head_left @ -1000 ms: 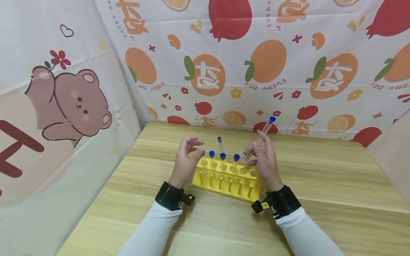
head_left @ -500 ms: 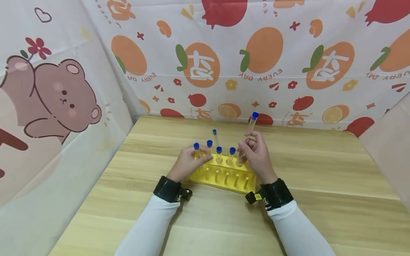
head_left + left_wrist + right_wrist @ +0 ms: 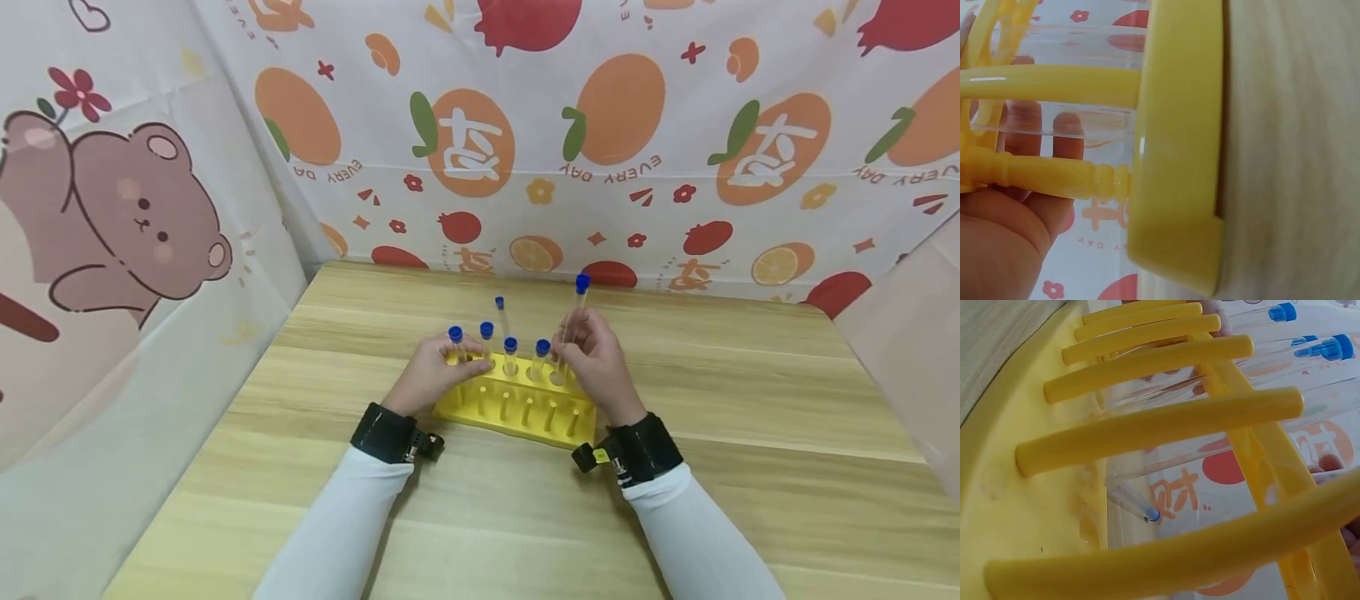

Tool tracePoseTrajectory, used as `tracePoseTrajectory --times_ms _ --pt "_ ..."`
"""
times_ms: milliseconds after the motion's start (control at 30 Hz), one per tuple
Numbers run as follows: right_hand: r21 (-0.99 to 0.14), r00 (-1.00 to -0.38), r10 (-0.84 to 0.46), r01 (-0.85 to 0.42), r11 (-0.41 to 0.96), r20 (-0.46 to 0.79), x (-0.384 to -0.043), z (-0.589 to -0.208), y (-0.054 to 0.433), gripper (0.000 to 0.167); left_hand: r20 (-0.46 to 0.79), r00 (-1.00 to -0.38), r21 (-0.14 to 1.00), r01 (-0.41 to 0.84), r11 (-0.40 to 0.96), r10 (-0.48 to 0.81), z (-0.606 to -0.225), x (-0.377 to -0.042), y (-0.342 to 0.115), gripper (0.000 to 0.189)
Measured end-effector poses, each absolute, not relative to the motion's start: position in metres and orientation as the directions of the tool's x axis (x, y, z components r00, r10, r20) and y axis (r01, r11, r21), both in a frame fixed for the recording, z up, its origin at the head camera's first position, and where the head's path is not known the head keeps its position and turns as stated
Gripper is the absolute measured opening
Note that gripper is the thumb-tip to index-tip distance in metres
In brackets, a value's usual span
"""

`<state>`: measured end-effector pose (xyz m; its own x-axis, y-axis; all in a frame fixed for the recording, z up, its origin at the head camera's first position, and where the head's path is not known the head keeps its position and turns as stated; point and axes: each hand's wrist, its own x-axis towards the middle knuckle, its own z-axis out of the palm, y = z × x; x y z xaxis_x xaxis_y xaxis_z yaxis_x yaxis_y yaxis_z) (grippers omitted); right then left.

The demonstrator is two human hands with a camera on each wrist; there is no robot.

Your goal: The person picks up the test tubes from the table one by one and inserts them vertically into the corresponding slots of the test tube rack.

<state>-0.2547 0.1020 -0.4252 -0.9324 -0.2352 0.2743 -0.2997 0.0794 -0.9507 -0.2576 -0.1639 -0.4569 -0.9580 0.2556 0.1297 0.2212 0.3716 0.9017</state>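
Note:
A yellow test tube rack (image 3: 517, 421) stands on the table, pegs along its front. My left hand (image 3: 431, 375) holds the rack's left end, thumb in front and fingers behind; the left wrist view shows these fingers (image 3: 1022, 122) behind the yellow post. My right hand (image 3: 602, 367) pinches a clear test tube with a blue cap (image 3: 582, 285). That tube is slightly tilted, its lower part in a hole toward the rack's right end. Several blue-capped test tubes (image 3: 511, 354) fill the holes to its left. My right palm is hidden.
Behind the rack, another blue-capped test tube (image 3: 502, 312) lies on the wooden table (image 3: 465, 517). A fruit-print cloth (image 3: 547, 125) hangs along the table's back edge, and a bear-print cloth (image 3: 142, 225) along the left.
My left hand has come down from above the rack onto its left end. The tube in my right hand has gone from slanted above the rack to lowered into a hole.

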Motion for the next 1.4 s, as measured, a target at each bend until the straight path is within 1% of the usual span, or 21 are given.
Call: tracePoseTrajectory --times_ms 133,433,567,767,1000,1167,1400 --pt "-0.942 -0.924 -0.277 -0.309 0.129 0.265 -0.2537 -0.4252 0.1013 0.013 0.123 -0.957 0.904 0.217 0.368 0.262 -0.4561 -0.2582 -0.1648 0.025" --pt "-0.933 -0.911 -0.311 -0.327 0.151 0.27 -0.2528 -0.4258 0.1017 0.027 0.113 -0.959 0.899 0.209 0.384 0.259 -0.455 -0.2585 -0.1651 0.027" --pt "-0.929 -0.909 -0.318 -0.332 0.161 0.27 -0.2529 -0.4246 0.1017 0.028 0.108 -0.961 0.9 0.203 0.386 0.253 -0.4533 -0.2584 -0.1649 0.027" --pt "-0.927 -0.916 -0.313 -0.32 0.194 0.25 -0.2521 -0.426 0.1022 0.019 0.095 -0.964 0.898 0.191 0.396 0.248 -0.455 -0.2585 -0.1646 0.031" --pt "-0.92 -0.923 -0.308 -0.31 0.241 0.23 -0.2513 -0.4258 0.102 0.008 0.078 -0.968 0.909 0.168 0.382 0.24 -0.4546 -0.2577 -0.1643 0.029" --pt "-0.888 -0.917 -0.294 -0.354 0.293 0.269 -0.2512 -0.4255 0.1017 0.006 0.08 -0.969 0.912 0.166 0.376 0.234 -0.4543 -0.258 -0.1644 0.029" --pt "-0.877 -0.909 -0.298 -0.378 0.296 0.291 -0.2518 -0.4264 0.1024 0.005 0.074 -0.971 0.91 0.16 0.383 0.229 -0.4536 -0.2575 -0.1641 0.029"
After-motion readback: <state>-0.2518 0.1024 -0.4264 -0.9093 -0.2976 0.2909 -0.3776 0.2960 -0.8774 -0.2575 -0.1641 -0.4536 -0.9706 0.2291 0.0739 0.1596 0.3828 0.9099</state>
